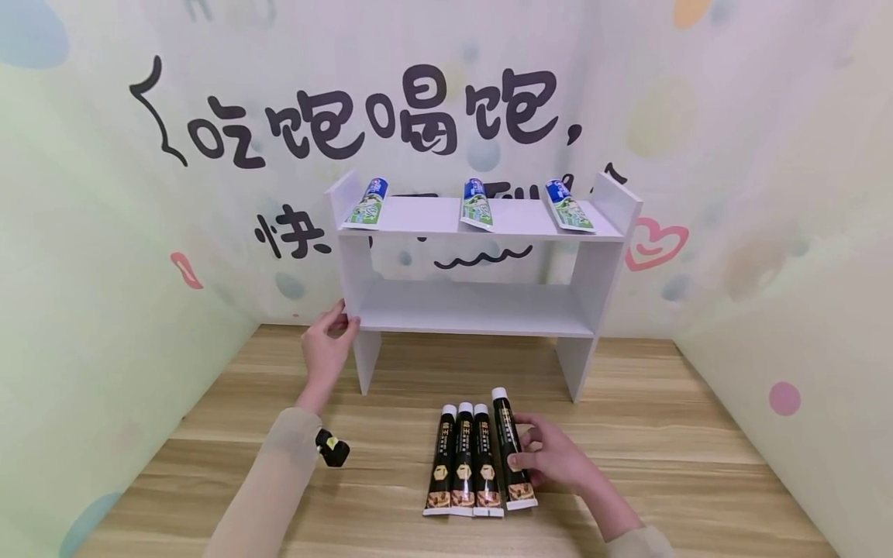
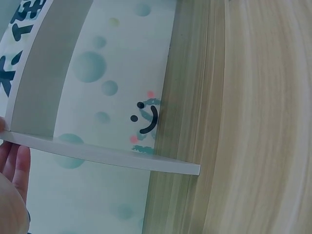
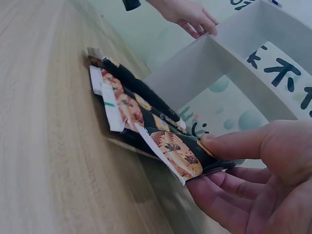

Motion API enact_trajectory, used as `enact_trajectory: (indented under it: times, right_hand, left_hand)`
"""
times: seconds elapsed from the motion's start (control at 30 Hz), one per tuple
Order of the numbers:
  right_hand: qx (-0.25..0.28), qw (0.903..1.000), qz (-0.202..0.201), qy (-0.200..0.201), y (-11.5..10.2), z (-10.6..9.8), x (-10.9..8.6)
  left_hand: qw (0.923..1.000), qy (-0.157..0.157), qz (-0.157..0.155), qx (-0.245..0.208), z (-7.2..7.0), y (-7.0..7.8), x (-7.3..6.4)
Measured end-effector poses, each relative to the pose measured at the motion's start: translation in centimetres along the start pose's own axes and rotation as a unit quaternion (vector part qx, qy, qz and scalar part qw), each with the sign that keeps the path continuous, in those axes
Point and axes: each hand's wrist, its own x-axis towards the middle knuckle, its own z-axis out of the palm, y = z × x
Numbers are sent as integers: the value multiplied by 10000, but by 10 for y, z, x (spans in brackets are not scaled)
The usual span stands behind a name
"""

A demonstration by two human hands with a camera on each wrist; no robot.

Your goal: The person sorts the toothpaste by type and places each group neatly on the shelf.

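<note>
My right hand (image 1: 551,457) pinches a black toothpaste tube (image 1: 512,449) with a white cap, thumb on top and fingers beneath. In the right wrist view, its crimped end (image 3: 170,153) tilts up beside the others. Three matching black tubes (image 1: 463,461) lie side by side on the table just left of it, caps pointing toward the shelf. My left hand (image 1: 328,341) grips the left side panel of a white two-tier shelf (image 1: 474,329) near the lower board. In the left wrist view, fingers (image 2: 20,168) lie along one face of that panel, the thumb mostly out of frame.
On the shelf's top board rest three blue-and-green toothpaste tubes: left (image 1: 367,204), middle (image 1: 477,205) and right (image 1: 569,205). Walls with printed lettering enclose the wooden table (image 1: 391,434) at the back and sides. A black device (image 1: 332,448) is worn at the left wrist.
</note>
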Motion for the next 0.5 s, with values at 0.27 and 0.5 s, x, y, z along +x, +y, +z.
enact_trajectory:
  times: [0.27, 0.5]
  right_hand:
    - [149, 9998, -14, 152, -15, -5, 2]
    - [240, 9994, -179, 181, -32, -11, 4]
  left_hand:
    - [10000, -28, 40, -34, -1, -1, 0]
    - [10000, -10, 31, 55, -1, -3, 1]
